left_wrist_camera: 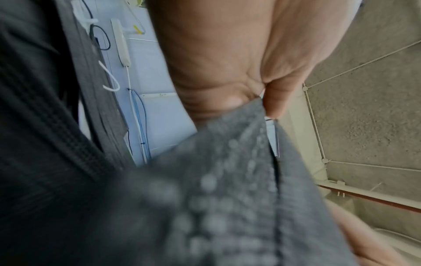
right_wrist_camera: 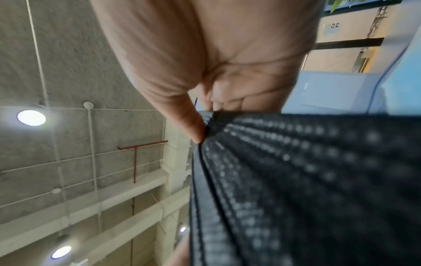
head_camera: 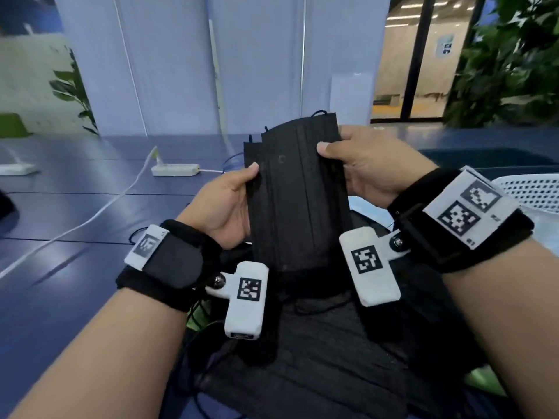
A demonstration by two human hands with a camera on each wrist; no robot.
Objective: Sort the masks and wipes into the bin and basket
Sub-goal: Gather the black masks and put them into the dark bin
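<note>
both hands hold a stack of black masks (head_camera: 295, 189) upright above the bench (head_camera: 90, 213). the left hand (head_camera: 223, 207) grips the stack's left long edge, thumb laid on the front and fingers curled behind. the right hand (head_camera: 372, 167) grips the right long edge nearer the top, thumb pressed on the front and fingers wrapped behind. in the wrist views each thumb pinches the pleated black fabric (left_wrist_camera: 227, 180) (right_wrist_camera: 307, 171) at its edge. the stack is fanned slightly, with ear loops showing at the top. more black masks (head_camera: 317, 358) lie in a loose pile on the bench's near edge, under the wrists. a white mesh basket (head_camera: 532, 192) sits at the right edge, just beyond the right wrist. a white power strip (head_camera: 175, 169) and its cable (head_camera: 90, 219) lie toward the far left of the bench, well apart from the hands.
</note>
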